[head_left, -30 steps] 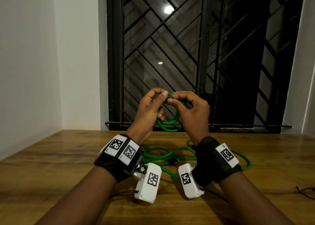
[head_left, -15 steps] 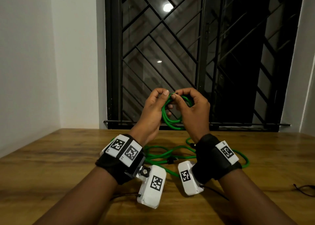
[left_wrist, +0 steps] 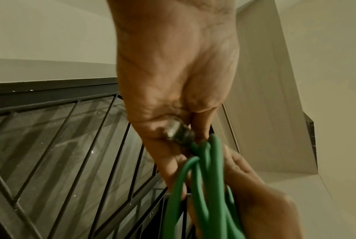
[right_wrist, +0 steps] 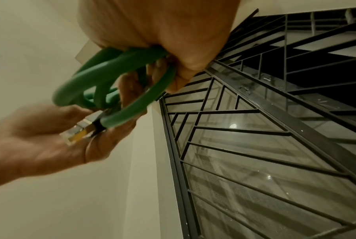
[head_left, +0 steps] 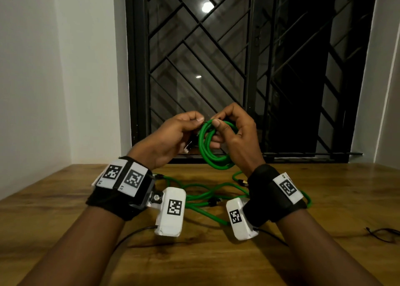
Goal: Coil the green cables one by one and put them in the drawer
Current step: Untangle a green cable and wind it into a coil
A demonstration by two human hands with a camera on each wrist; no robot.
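Observation:
Both hands are raised above the wooden table point(head_left: 65, 199) in front of the window. My right hand point(head_left: 216, 125) grips the top of a green cable coil point(head_left: 213, 155) of several loops, which hangs upright from the fingers. My left hand point(head_left: 198, 123) pinches the free end of that same cable just left of the coil. In the right wrist view the coil point(right_wrist: 103, 71) runs under my right hand point(right_wrist: 173, 64), and its clear plug point(right_wrist: 80, 132) lies in the fingers of the left hand point(right_wrist: 50, 137). More loose green cables point(head_left: 205, 191) lie tangled on the table below my wrists. No drawer is in view.
A black window grille point(head_left: 216, 58) stands behind the table's far edge, with white walls on both sides. A thin black wire point(head_left: 381, 233) lies on the table at the right edge. Thin dark leads run from the wrist cameras across the near table.
The hands have drawn slightly apart. My left hand has moved left with the cable end. The coil has turned so its loops now face me more openly.

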